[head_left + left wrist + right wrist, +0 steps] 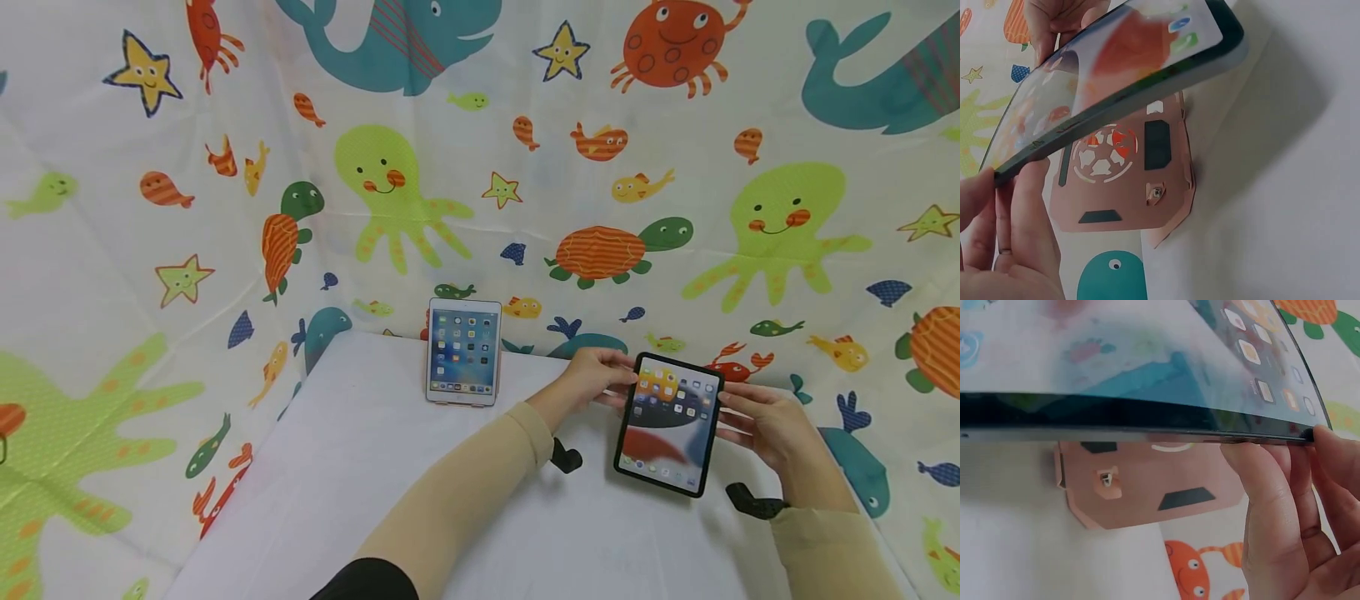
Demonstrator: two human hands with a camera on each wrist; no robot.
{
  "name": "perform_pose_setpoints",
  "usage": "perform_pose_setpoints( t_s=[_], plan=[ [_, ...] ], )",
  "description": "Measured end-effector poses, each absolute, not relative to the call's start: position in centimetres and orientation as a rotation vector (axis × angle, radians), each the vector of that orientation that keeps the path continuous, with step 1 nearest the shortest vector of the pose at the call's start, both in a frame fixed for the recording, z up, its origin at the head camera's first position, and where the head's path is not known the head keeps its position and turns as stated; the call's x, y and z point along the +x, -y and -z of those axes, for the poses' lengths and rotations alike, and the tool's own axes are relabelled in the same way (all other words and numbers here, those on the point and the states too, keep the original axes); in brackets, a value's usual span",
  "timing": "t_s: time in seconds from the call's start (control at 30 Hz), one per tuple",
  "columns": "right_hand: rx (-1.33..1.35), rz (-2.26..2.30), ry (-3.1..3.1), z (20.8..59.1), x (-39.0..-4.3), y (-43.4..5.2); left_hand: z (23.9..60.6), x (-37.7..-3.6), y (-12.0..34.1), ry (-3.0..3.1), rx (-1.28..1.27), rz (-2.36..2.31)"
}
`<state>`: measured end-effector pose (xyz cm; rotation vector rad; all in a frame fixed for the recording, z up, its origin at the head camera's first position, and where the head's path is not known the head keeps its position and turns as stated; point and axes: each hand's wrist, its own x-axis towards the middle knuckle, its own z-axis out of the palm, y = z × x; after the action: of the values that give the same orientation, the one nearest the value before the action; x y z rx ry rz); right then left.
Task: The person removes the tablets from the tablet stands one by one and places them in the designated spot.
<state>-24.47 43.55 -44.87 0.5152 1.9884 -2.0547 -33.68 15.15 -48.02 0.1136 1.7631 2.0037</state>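
Black-framed tablet (670,423) is hanging lit-screen-up just above the white table (360,467) at its right rear, with the left hand (592,379) pinching the top-left edge and the right hand (761,425) bracing the right edge with nearly straight fingers (1272,500), probably to line it up over the pink cardboard stand (1125,181) lying flat beneath. That stand is showing only in the wrist views, the tablet covering it from the head camera. A white tablet (463,352) is leaning upright at the rear edge, its own prop barely visible.
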Motion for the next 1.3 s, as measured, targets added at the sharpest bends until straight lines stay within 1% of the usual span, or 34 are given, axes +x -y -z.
perform_pose_setpoints(
  t_s=[1.3],
  plan=[
    [0.590, 1.885, -2.040, 48.8, -22.3, -43.0, 52.6, -30.1, -13.7, -1.638, 0.046, -1.974]
  ],
)
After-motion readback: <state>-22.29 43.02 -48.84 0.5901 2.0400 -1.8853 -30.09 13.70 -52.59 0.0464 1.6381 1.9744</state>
